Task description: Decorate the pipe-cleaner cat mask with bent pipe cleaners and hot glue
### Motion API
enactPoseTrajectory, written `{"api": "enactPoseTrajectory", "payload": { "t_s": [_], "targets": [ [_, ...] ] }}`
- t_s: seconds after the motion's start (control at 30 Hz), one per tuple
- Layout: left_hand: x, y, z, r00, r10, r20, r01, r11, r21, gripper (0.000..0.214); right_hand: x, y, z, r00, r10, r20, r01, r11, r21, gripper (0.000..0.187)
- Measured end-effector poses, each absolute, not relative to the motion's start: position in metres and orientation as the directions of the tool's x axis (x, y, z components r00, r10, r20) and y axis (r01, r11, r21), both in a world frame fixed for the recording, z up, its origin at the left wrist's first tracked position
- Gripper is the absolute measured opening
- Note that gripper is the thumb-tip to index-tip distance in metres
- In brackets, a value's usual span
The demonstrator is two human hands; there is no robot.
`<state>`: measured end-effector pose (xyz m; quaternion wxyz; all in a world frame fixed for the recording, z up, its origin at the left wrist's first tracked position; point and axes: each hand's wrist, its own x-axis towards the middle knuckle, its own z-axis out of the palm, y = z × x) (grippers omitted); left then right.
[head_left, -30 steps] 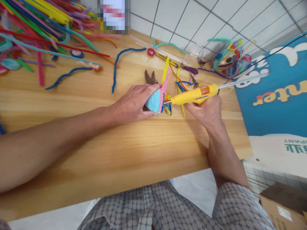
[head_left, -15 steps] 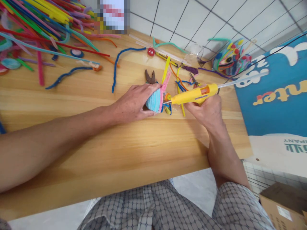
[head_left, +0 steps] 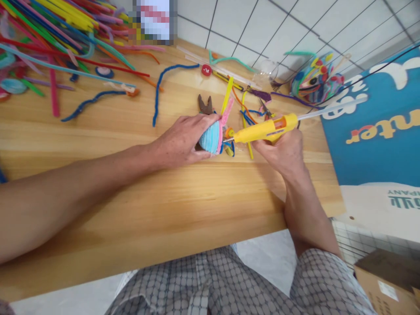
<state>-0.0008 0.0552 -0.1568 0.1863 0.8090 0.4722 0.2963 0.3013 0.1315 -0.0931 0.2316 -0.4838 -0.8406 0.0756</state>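
My left hand (head_left: 187,138) is closed around a rounded light-blue craft piece (head_left: 210,138) that looks wound from pipe cleaners, with a pink band at its right edge. A pink pipe cleaner (head_left: 227,111) and a yellow strip (head_left: 227,95) stick up beside that band. In my right hand (head_left: 284,151) is a yellow hot glue gun (head_left: 265,131), gripped by its handle, a clear glue stick (head_left: 331,108) jutting from its back. The metal nozzle is at the pink edge; whether it touches is hard to tell. Pliers (head_left: 205,105) lie just behind my left hand.
Many coloured pipe cleaners (head_left: 65,30) are heaped at the back left. Behind the glue gun lie a yellow cutter (head_left: 226,80), scissors (head_left: 265,108) and loose pipe cleaners. A multicoloured craft figure (head_left: 315,81) stands by the tiled wall (head_left: 229,26). A blue printed board (head_left: 377,140) borders the right.
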Motion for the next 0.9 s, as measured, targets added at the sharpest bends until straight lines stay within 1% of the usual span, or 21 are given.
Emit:
{"api": "enactPoseTrajectory", "payload": {
  "t_s": [0.43, 0.73, 0.9],
  "targets": [
    [-0.0014, 0.0553, -0.1565, 0.383, 0.869, 0.312, 0.646, -0.494, 0.582, 0.091, 0.3031, 0.1335, -0.0972, -0.436, 0.833, 0.341, 0.771, 0.541, -0.337, 0.023],
    [-0.0023, 0.0569, -0.1586, 0.387, 0.865, 0.321, 0.642, -0.502, 0.579, 0.092, 0.3063, 0.1352, -0.0984, -0.449, 0.837, 0.313, 0.783, 0.538, -0.313, 0.017],
    [-0.0018, 0.0562, -0.1585, 0.380, 0.866, 0.325, 0.648, -0.500, 0.575, 0.091, 0.3034, 0.1328, -0.0956, -0.440, 0.844, 0.307, 0.789, 0.526, -0.317, 0.020]
  ]
}}
